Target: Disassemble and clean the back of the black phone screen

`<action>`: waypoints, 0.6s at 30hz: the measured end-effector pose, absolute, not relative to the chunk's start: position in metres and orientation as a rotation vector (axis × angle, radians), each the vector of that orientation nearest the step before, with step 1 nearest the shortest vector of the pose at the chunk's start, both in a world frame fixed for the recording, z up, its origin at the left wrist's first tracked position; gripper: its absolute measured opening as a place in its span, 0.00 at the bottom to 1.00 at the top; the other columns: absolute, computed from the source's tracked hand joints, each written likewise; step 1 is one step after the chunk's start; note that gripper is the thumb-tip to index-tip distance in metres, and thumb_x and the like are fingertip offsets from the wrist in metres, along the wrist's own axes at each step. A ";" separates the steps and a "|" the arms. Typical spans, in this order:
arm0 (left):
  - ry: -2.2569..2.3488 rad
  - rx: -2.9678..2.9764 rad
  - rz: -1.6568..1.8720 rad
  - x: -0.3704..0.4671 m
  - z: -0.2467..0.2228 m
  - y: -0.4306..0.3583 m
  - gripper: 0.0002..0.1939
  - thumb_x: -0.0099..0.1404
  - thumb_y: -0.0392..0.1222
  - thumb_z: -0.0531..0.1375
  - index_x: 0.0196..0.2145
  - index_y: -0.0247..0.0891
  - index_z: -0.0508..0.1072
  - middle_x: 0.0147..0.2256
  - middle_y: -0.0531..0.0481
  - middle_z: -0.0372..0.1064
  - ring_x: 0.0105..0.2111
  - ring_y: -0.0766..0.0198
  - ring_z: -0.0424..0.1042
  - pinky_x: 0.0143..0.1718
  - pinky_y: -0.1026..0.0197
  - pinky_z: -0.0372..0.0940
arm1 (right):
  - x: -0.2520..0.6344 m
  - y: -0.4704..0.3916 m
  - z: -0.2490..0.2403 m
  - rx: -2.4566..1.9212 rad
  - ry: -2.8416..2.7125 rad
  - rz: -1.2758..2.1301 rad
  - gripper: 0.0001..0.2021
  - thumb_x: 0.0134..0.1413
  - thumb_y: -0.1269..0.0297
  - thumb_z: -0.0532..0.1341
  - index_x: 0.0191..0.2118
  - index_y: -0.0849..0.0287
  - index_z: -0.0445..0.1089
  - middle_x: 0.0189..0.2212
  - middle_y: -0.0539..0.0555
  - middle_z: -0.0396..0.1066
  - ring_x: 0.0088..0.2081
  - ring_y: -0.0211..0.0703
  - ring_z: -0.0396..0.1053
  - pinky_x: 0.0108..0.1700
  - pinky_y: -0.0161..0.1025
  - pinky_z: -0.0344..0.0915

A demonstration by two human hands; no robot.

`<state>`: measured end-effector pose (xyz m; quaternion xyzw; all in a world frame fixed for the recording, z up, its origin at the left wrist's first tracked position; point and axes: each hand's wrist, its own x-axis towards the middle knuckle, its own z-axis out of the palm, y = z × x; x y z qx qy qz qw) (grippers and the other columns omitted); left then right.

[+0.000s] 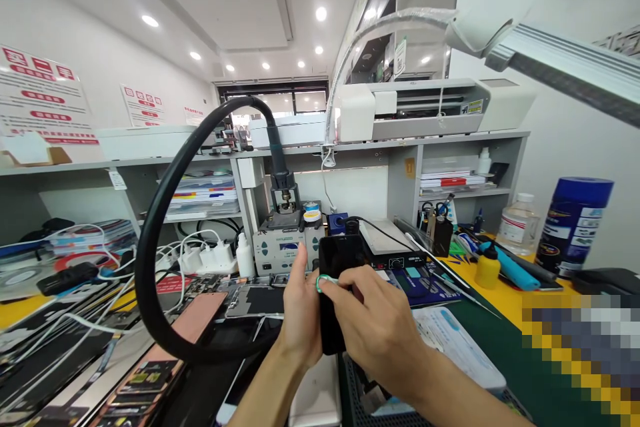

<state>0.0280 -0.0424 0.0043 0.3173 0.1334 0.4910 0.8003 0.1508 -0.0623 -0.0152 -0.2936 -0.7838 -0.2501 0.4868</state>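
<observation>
A black phone is held upright in front of me, its dark face towards me. My left hand grips it along the left edge, thumb pointing up. My right hand reaches across the phone's front, fingers closed at its left edge on a small teal looped piece whose exact kind I cannot make out. Part of the phone is covered by my right hand. Just behind stands a grey hot-air station with its hose handle resting upright in a holder.
The thick black hose loops down on the left over phone parts and a pink phone housing. White cables and chargers lie behind. To the right are a plastic case, a yellow bottle and a blue spray can.
</observation>
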 end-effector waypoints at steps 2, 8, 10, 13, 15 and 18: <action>0.281 0.692 1.066 0.029 0.004 -0.044 0.33 0.68 0.61 0.52 0.52 0.27 0.76 0.39 0.38 0.81 0.48 0.43 0.76 0.55 0.48 0.63 | 0.151 -0.059 -0.010 -0.709 -1.872 -0.629 0.12 0.62 0.79 0.57 0.47 0.68 0.75 0.33 0.61 0.71 0.33 0.47 0.67 0.33 0.42 0.68; 0.289 0.753 1.101 0.035 0.000 -0.046 0.31 0.68 0.60 0.54 0.56 0.31 0.73 0.42 0.40 0.80 0.50 0.44 0.74 0.58 0.49 0.59 | 0.156 -0.052 0.001 -0.724 -1.807 -0.687 0.13 0.61 0.80 0.59 0.50 0.71 0.74 0.34 0.62 0.71 0.36 0.48 0.67 0.36 0.44 0.68; 0.297 0.766 1.101 0.036 -0.001 -0.045 0.31 0.69 0.59 0.54 0.58 0.32 0.72 0.43 0.41 0.80 0.51 0.44 0.74 0.58 0.48 0.59 | 0.158 -0.050 0.003 -0.734 -1.794 -0.700 0.13 0.61 0.80 0.59 0.50 0.71 0.74 0.34 0.62 0.71 0.36 0.48 0.67 0.36 0.43 0.68; 0.298 0.785 1.082 0.037 -0.001 -0.045 0.32 0.69 0.59 0.53 0.59 0.32 0.70 0.45 0.40 0.79 0.52 0.44 0.73 0.58 0.48 0.59 | 0.162 -0.048 0.005 -0.761 -1.775 -0.708 0.13 0.61 0.79 0.60 0.50 0.70 0.74 0.34 0.61 0.71 0.36 0.48 0.68 0.37 0.44 0.69; 0.297 0.789 1.091 0.037 -0.001 -0.044 0.32 0.69 0.59 0.53 0.60 0.32 0.70 0.45 0.39 0.79 0.53 0.43 0.73 0.58 0.47 0.59 | 0.164 -0.047 0.007 -0.777 -1.760 -0.713 0.13 0.61 0.79 0.59 0.50 0.70 0.74 0.34 0.61 0.71 0.37 0.48 0.68 0.38 0.44 0.69; 0.295 0.779 1.105 0.036 0.000 -0.043 0.31 0.70 0.58 0.53 0.61 0.34 0.69 0.46 0.40 0.79 0.52 0.43 0.73 0.58 0.47 0.59 | 0.168 -0.047 0.008 -0.798 -1.740 -0.724 0.13 0.61 0.80 0.59 0.50 0.71 0.74 0.33 0.61 0.71 0.36 0.48 0.68 0.38 0.44 0.69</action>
